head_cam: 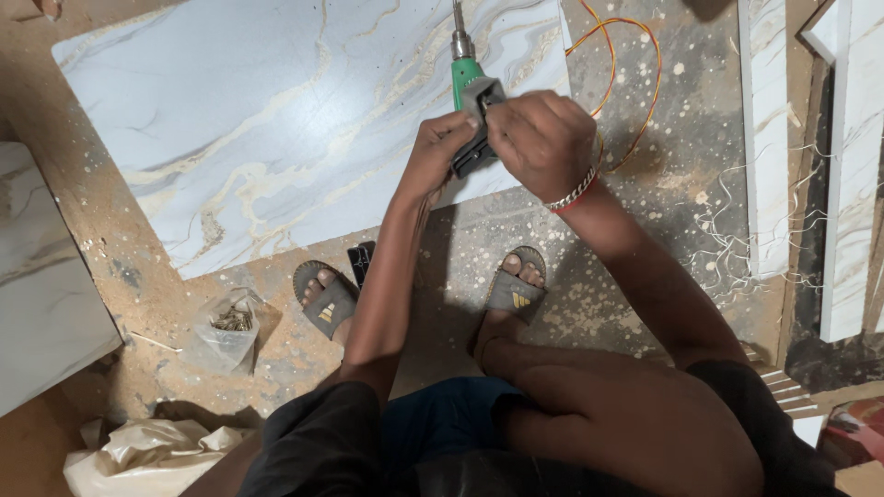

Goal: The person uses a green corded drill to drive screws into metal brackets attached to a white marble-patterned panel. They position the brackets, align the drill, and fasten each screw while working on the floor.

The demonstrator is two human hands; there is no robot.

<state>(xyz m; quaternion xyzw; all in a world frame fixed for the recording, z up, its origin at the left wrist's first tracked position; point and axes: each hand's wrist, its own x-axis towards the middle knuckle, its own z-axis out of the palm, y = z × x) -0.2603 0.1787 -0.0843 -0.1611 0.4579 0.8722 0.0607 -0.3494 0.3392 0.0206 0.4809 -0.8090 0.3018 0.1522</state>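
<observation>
I hold a green power drill (468, 81) with both hands above the near edge of a marble-patterned panel (276, 120) that lies on the floor. My left hand (435, 152) grips the drill's dark handle from below. My right hand (541, 140), with a metal bracelet at the wrist, is closed over the drill's back end. The drill's metal chuck and bit (459, 32) point away from me over the panel. A red and yellow cord (626, 55) loops on the floor past my right hand.
My sandalled feet (419, 294) stand on a dusty, paint-speckled floor. A clear bag of screws (230, 327) lies by my left foot, a crumpled plastic bag (147, 456) nearer. Marble-patterned strips (769, 138) lie right; another panel (41, 276) sits left.
</observation>
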